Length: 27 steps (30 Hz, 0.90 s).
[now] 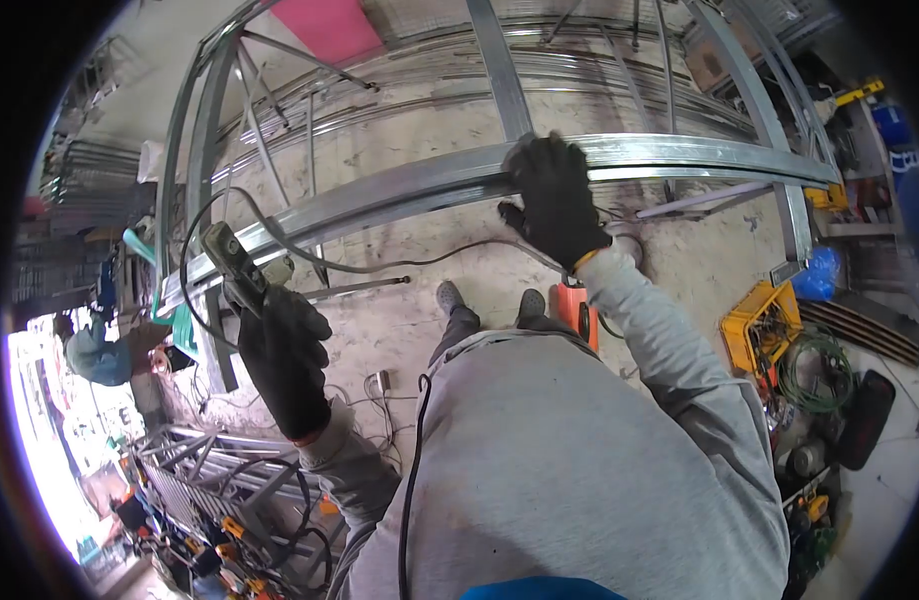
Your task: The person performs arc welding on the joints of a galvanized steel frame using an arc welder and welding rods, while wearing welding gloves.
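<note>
A dark glove covers my left hand [280,350], and its fingers are closed round a worn welding clamp [232,262] near the left end of the metal frame. From around the clamp, a black cable [380,266] loops out and runs to the right. My right hand [560,200], also gloved, lies across the long steel beam [670,152] with its fingers over the top. Its thumb is apart, on the near side. The far fingertips are hard to make out. An upright steel member [498,75] meets the beam just beyond this hand.
An orange-red machine [577,310] stands beside my feet. To the right are a yellow crate [760,325], a green coiled hose [818,370] and blue plastic [818,273]. Thin rods lie on the floor beyond the beam. Stacked metal frames [215,465] and tools lie at lower left.
</note>
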{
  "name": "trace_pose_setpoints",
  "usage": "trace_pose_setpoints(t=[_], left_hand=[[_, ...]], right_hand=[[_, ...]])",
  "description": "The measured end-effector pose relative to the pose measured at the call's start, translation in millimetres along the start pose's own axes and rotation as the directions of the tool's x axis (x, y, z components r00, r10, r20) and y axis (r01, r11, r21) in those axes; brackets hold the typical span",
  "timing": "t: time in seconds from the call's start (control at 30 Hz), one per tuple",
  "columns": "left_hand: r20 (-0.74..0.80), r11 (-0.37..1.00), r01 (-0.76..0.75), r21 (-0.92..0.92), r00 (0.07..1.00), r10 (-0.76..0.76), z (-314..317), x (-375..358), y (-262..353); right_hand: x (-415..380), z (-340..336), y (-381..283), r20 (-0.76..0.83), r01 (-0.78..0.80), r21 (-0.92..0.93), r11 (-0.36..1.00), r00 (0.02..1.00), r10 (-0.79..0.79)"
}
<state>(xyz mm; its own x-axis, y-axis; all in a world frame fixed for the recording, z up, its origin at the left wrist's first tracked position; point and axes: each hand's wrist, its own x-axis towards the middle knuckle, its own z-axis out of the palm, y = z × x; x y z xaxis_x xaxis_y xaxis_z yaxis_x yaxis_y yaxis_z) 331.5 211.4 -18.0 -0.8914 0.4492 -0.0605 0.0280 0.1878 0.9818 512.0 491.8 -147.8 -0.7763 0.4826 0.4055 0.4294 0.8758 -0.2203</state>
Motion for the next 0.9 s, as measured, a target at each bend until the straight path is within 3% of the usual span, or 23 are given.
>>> trace_pose_setpoints(t=[0.03,0.07,0.13,0.2,0.23,0.27,0.3,0.4,0.43,0.53,0.57,0.6,0.63,0.73,0.77,0.83,0.9], left_hand=[[0.056,1.0,0.017,-0.008,0.998,-0.017,-0.4,6.4,-0.1],[0.114,0.999,0.036,-0.013,0.993,-0.034,-0.6,11.8,0.5],[0.165,0.998,0.052,0.029,0.985,-0.056,4.9,17.8,1.8],[0.291,0.998,0.056,0.026,0.955,-0.061,8.0,26.3,-3.3],[0.461,0.988,-0.016,0.156,0.885,-0.059,0.8,34.5,-2.1],[0.586,0.977,0.079,0.198,0.789,-0.183,-5.7,43.3,-1.4],[0.652,0.776,-0.551,0.306,0.715,0.25,-5.1,52.2,-9.7],[0.804,0.211,-0.911,0.354,0.412,0.429,-8.9,61.4,-29.5],[0.826,0.356,-0.857,0.374,0.482,0.292,-5.3,63.7,-28.4],[0.816,0.525,-0.814,0.249,0.469,0.34,25.4,60.8,-6.2],[0.787,0.751,-0.579,0.317,0.603,0.133,29.7,56.8,-2.4],[0.741,0.886,-0.28,0.369,0.665,-0.099,33.1,54.0,0.4],[0.744,0.847,-0.387,0.364,0.667,-0.015,33.6,52.1,-6.9],[0.68,0.835,-0.431,0.343,0.727,0.096,39.0,41.4,-21.9],[0.666,0.825,-0.393,0.407,0.745,0.027,40.6,37.2,-18.6],[0.637,0.806,-0.31,0.505,0.764,-0.105,46.0,31.1,-10.9],[0.618,0.79,-0.263,0.553,0.766,-0.178,59.2,23.9,7.0]], right_hand=[[-3.5,-1.7,-11.7,0.089,-0.006,0.148,0.989,0.996,-0.007],[-10.8,3.1,-27.7,0.0,0.086,0.18,0.98,0.996,-0.088],[-9.2,-1.2,-67.6,0.135,0.115,0.353,0.928,0.976,-0.173],[3.8,-4.3,-110.9,0.204,0.089,0.342,0.935,0.965,-0.166],[9.2,-2.1,-129.9,0.184,0.059,0.343,0.937,0.975,-0.128],[14.6,1.2,-145.7,0.164,0.03,0.346,0.938,0.982,-0.091],[20.8,4.9,-158.0,0.169,0.003,0.344,0.939,0.983,-0.065],[26.0,15.1,-176.2,0.184,-0.028,0.309,0.951,0.982,-0.031],[23.7,18.9,-177.9,0.22,-0.076,0.317,0.945,0.976,0.004],[19.9,21.4,-188.9,0.228,-0.391,0.595,0.702,0.92,0.319],[20.6,15.8,-184.3,0.297,-0.453,0.723,0.522,0.886,0.356],[21.1,14.0,-181.2,0.333,-0.471,0.776,0.418,0.87,0.364],[21.7,12.1,-177.9,0.367,-0.486,0.818,0.308,0.853,0.37],[19.6,20.9,-176.2,0.19,-0.391,0.818,0.422,0.876,0.443],[21.3,22.7,-177.2,0.261,-0.431,0.866,0.254,0.822,0.506],[24.5,18.6,-175.3,0.342,-0.446,0.893,0.062,0.763,0.548],[27.9,13.9,-169.6,0.333,-0.486,0.862,0.141,0.755,0.565]])
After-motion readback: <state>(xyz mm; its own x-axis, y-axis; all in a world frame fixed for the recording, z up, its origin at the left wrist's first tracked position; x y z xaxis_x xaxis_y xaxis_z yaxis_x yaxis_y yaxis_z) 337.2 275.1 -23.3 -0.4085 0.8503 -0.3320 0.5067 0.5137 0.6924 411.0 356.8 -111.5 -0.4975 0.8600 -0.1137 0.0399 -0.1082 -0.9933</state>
